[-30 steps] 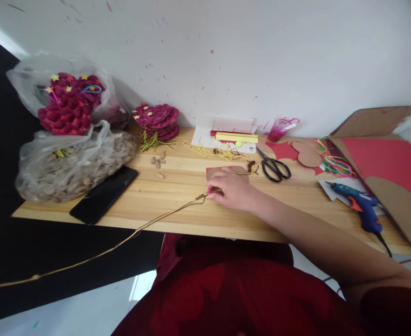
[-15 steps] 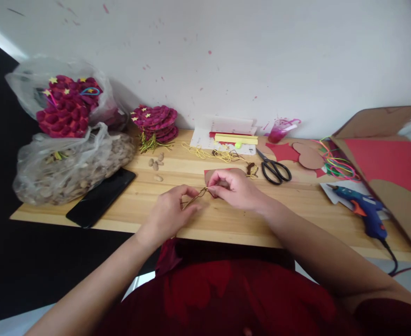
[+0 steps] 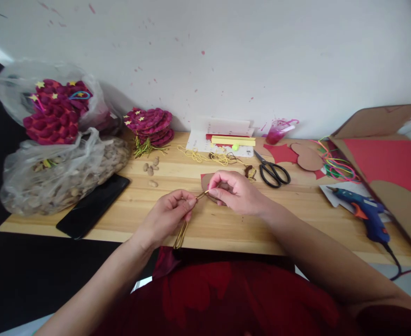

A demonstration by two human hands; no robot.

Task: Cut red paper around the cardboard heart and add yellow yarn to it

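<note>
Through the head camera I see a pale wooden table (image 3: 212, 228), with two bare hands over its front half, near the middle of the front edge. The left hand (image 3: 172, 210) pinches a golden-brown cord (image 3: 201, 195) between thumb and fingers. The right hand (image 3: 238, 193) grips the same cord at its fingertips. The short length between them looks taut, its long axis slanting from the left hand up toward the back edge and the right hand. Neither hand has to reach: the cord lies directly between them, touching both. Below the left hand, more cord hangs in loose strands toward the front edge. Under the right hand lies a cardboard piece (image 3: 207, 179), partly hidden, with red along its border. Black-handled scissors (image 3: 274, 173) rest beyond that hand, toward the back edge. A dark phone (image 3: 93, 206) lies near the front left corner.
</note>
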